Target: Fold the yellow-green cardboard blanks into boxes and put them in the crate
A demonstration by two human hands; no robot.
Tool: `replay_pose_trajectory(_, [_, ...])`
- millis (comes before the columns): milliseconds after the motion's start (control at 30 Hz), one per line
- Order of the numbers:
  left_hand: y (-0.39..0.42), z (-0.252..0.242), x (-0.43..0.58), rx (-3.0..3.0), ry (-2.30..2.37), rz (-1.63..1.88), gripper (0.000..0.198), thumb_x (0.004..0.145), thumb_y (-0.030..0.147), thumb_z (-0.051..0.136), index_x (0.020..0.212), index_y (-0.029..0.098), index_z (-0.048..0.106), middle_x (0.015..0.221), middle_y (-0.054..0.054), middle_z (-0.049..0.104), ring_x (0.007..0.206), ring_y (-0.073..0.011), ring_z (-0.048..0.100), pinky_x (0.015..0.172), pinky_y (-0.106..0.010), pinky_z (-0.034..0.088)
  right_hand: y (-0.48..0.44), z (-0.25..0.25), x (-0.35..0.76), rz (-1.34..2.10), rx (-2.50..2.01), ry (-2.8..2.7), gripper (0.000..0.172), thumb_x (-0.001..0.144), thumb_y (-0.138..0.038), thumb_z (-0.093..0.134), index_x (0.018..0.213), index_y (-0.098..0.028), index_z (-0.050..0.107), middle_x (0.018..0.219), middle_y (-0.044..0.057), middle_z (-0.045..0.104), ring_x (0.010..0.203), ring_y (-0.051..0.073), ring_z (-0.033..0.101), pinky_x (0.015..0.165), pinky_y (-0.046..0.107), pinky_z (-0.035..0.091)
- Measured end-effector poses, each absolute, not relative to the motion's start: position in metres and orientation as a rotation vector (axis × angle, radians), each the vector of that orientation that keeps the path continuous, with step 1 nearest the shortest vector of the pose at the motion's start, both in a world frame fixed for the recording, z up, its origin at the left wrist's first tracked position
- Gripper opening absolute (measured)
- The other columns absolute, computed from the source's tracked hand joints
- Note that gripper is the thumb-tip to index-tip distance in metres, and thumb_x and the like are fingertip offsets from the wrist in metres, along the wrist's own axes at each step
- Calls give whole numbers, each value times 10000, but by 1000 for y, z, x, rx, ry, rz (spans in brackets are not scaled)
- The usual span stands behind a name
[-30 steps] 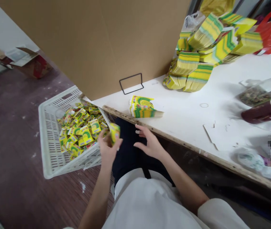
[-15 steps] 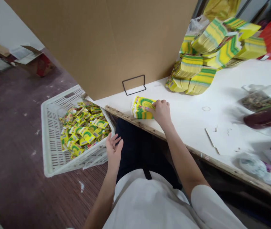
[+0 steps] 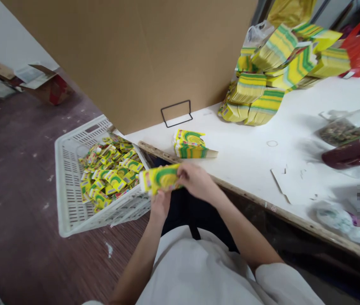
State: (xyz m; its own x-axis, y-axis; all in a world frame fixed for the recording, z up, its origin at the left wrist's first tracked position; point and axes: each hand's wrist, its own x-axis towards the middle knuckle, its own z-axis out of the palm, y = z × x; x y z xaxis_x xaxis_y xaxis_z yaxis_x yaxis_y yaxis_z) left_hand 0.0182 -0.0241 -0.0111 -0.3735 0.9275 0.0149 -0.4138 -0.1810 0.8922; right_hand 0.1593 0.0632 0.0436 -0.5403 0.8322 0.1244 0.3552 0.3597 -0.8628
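A flat yellow-green carton (image 3: 165, 177) is held in front of the table edge, near the crate. My right hand (image 3: 195, 181) pinches its right end. My left hand (image 3: 161, 202) grips its lower edge from below, the fingers partly hidden behind it. On the white table lies a small stack of similar flat cartons (image 3: 190, 144), just beyond my hands. To the left, a white plastic crate (image 3: 67, 190) holds a heap of small yellow-green boxes (image 3: 111, 173).
A large cardboard box (image 3: 141, 63) stands behind the stack, with a black wire frame (image 3: 176, 113) at its base. Bundled cartons (image 3: 264, 106) are piled at back right. A dark red cup (image 3: 351, 153), a jar (image 3: 341, 130) and plastic bags (image 3: 335, 218) sit on the right.
My right hand has moved from the stack toward me and left with a carton. My left hand has risen slightly right and closed on that carton.
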Motion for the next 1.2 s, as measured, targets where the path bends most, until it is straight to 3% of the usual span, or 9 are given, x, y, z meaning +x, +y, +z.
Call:
replay_pose_trajectory(133, [-23, -1, 24, 712, 1287, 1849, 602, 889, 673, 535, 1286, 227, 616, 1270, -134, 668, 1221, -305, 614, 1023, -456, 511, 26, 18, 145, 1792, -714, -1573, 298, 798, -401, 733, 842, -226, 496, 803, -24, 547, 687, 127, 533, 671, 269, 448])
replay_pose_trajectory(233, [-29, -7, 24, 877, 1491, 1856, 592, 889, 704, 499, 1215, 230, 642, 1207, -124, 687, 1166, -297, 639, 995, -436, 528, 20, 6, 143, 1992, -613, -1323, 458, 736, -564, 774, 911, -232, 512, 908, -2, 562, 762, 133, 560, 750, 300, 480])
replay_pose_trajectory(433, [-23, -9, 25, 566, 1300, 1877, 539, 802, 730, 606, 974, 220, 636, 882, -56, 672, 886, -223, 674, 848, -363, 563, 13, 2, 141, 1900, -760, -1506, 507, 686, -477, 849, 948, -231, 491, 850, -25, 558, 709, 125, 516, 654, 273, 446])
replay_pose_trajectory(567, [-16, -8, 23, 293, 1128, 1933, 572, 710, 765, 678, 817, 216, 557, 697, 29, 511, 619, -116, 540, 631, -242, 517, 2, -5, 133, 1874, -791, -1546, 576, 652, -432, 874, 1041, -236, 498, 844, -40, 551, 688, 118, 478, 612, 251, 399])
replay_pose_trajectory(667, [-19, -12, 22, 356, 1218, 1864, 609, 686, 794, 668, 851, 217, 567, 771, 8, 553, 682, -126, 565, 639, -239, 509, 5, -9, 133, 1827, -855, -1478, 440, 736, -438, 797, 1009, -225, 526, 790, -47, 544, 660, 114, 471, 613, 252, 383])
replay_pose_trajectory(767, [-25, -15, 20, 483, 1313, 1785, 548, 667, 679, 764, 902, 213, 594, 895, -29, 627, 785, -154, 614, 700, -261, 521, 13, -8, 140, 1800, -872, -1433, 326, 792, -424, 723, 983, -217, 559, 788, -35, 561, 681, 126, 514, 634, 262, 406])
replay_pose_trajectory(900, [-28, -20, 16, 540, 1452, 1783, 503, 643, 590, 804, 872, 196, 592, 807, -4, 623, 653, -123, 574, 597, -236, 472, 12, -2, 146, 1777, -879, -1501, 201, 850, -356, 644, 973, -213, 573, 718, -46, 548, 653, 124, 517, 629, 260, 412])
replay_pose_trajectory(1100, [-29, -26, 10, 517, 1565, 1877, 460, 688, 578, 782, 731, 196, 531, 602, 73, 501, 499, -73, 424, 495, -199, 385, -7, -7, 136, 1889, -778, -1572, 339, 781, -428, 757, 950, -223, 547, 811, -33, 604, 676, 123, 540, 624, 251, 432])
replay_pose_trajectory(1200, [-29, -24, 10, 495, 1530, 1872, 459, 691, 588, 788, 741, 188, 569, 635, 62, 558, 523, -73, 488, 524, -194, 427, -1, -11, 136, 1828, -842, -1475, 315, 815, -489, 700, 831, -213, 550, 729, -36, 578, 646, 126, 529, 609, 255, 428])
